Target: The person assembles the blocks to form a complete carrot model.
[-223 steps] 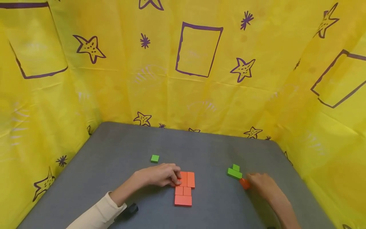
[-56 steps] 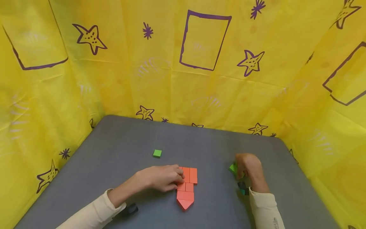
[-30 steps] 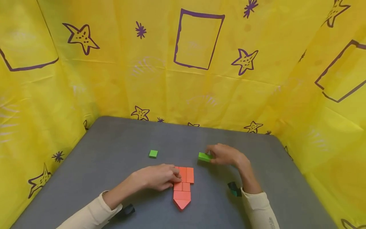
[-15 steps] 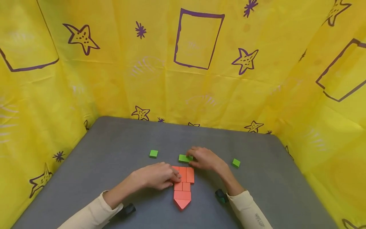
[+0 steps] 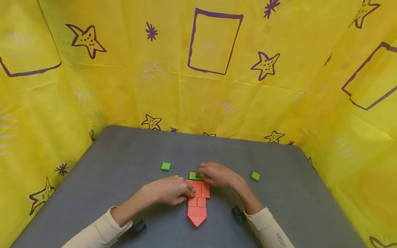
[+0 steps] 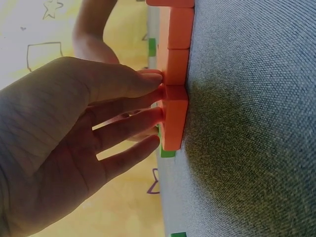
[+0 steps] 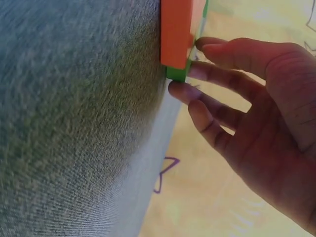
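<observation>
Flat orange blocks [image 5: 197, 211] lie together in an upright figure on the grey table [image 5: 139, 148], with an orange triangle block [image 5: 196, 220] pointing toward me at the bottom. My left hand [image 5: 169, 190] rests its fairly straight fingertips on the left of the top orange row, partly hiding it. In the left wrist view, its thumb and fingers touch the top of an orange block [image 6: 175, 118]. My right hand [image 5: 218, 175] pinches a green rectangular block [image 5: 193, 176] along the far edge of that row. The right wrist view shows the green block's end [image 7: 176, 74] against the orange.
One small green block [image 5: 165, 166] lies beyond my left hand. Another small green block [image 5: 255, 176] lies to the right of my right hand. A yellow patterned curtain [image 5: 173, 93] rises behind the table and at both sides.
The orange triangle joined the figure's bottom earlier. My right hand then took the green rectangular block from the right and brought it left, down to the figure's far edge. My left hand stayed put.
</observation>
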The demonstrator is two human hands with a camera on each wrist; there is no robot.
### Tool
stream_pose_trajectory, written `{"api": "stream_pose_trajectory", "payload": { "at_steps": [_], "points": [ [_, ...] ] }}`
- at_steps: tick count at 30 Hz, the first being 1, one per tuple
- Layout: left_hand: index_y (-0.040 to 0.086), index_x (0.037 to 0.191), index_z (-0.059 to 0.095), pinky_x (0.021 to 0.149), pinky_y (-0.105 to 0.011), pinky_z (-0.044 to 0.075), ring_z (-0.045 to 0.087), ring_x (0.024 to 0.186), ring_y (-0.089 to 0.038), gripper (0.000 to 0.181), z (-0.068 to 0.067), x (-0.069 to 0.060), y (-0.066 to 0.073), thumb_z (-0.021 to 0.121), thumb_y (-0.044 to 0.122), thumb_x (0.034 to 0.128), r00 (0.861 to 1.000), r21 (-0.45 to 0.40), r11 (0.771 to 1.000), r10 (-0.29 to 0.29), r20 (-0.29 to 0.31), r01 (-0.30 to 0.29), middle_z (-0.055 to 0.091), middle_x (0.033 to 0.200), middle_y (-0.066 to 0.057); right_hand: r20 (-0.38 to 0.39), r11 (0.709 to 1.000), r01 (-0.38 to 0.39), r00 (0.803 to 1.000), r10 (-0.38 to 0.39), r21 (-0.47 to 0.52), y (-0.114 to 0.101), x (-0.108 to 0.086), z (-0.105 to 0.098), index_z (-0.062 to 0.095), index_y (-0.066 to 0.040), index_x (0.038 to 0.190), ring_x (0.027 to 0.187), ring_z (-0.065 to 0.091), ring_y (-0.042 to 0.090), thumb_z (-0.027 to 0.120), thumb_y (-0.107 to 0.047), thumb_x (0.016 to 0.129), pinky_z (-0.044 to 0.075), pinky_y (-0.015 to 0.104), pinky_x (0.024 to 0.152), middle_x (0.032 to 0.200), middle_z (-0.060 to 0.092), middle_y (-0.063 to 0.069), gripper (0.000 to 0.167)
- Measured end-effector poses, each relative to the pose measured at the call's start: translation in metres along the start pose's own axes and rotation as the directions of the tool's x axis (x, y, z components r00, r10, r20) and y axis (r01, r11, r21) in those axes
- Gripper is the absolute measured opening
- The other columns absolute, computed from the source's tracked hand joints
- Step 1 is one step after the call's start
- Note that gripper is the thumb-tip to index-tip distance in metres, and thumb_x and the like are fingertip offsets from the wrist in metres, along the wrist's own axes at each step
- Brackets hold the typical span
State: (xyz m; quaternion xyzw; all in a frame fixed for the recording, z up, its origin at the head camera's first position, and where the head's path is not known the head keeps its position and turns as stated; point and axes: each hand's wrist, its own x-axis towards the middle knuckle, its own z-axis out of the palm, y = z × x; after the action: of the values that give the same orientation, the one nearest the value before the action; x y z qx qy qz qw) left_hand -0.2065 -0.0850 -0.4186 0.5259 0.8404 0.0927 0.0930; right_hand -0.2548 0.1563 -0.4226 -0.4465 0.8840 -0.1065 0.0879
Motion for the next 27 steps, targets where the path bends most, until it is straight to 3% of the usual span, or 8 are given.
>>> {"api": "stream_pose_trajectory", "payload": {
  "at_steps": [5, 11, 27],
  "points": [
    [0.016, 0.124, 0.079, 0.098, -0.027, 0.059, 0.072, 0.120, -0.010, 0.032, -0.0001, 0.0004, 0.0004, 0.070, 0.005, 0.0951, 1.000, 0.008, 1.000, 0.018, -0.014, -0.018, 0.076, 0.128, 0.004, -0.005, 1.000, 0.027, 1.000, -0.027, -0.008, 0.0006, -0.0009, 0.0005, 0.074, -0.013, 0.119, 0.105, 0.065, 0.018, 0.062, -0.005, 0.101, 0.056, 0.034, 0.096, 0.116, 0.070, 0.002, 0.022],
    [0.016, 0.123, 0.079, 0.098, -0.028, 0.059, 0.072, 0.120, -0.011, 0.031, -0.0004, -0.0007, 0.0001, 0.070, 0.005, 0.0951, 1.000, 0.006, 1.000, 0.015, -0.019, -0.015, 0.076, 0.127, 0.005, -0.002, 0.999, 0.043, 0.999, -0.043, -0.015, -0.0002, -0.0003, 0.0013, 0.074, -0.014, 0.126, 0.110, 0.067, 0.022, 0.055, 0.002, 0.102, 0.056, 0.038, 0.100, 0.122, 0.071, 0.003, 0.035],
    [0.016, 0.124, 0.079, 0.099, -0.029, 0.059, 0.071, 0.122, -0.011, 0.031, 0.0003, -0.0004, 0.0006, 0.069, 0.005, 0.0963, 1.000, -0.025, 1.000, 0.000, -0.019, -0.001, 0.077, 0.126, 0.004, 0.050, 1.000, 0.025, 0.998, -0.026, 0.019, 0.0000, -0.0015, -0.0003, 0.073, -0.014, 0.128, 0.119, 0.066, 0.023, 0.054, 0.005, 0.101, 0.054, 0.043, 0.106, 0.130, 0.069, 0.003, 0.038]
  ]
}}
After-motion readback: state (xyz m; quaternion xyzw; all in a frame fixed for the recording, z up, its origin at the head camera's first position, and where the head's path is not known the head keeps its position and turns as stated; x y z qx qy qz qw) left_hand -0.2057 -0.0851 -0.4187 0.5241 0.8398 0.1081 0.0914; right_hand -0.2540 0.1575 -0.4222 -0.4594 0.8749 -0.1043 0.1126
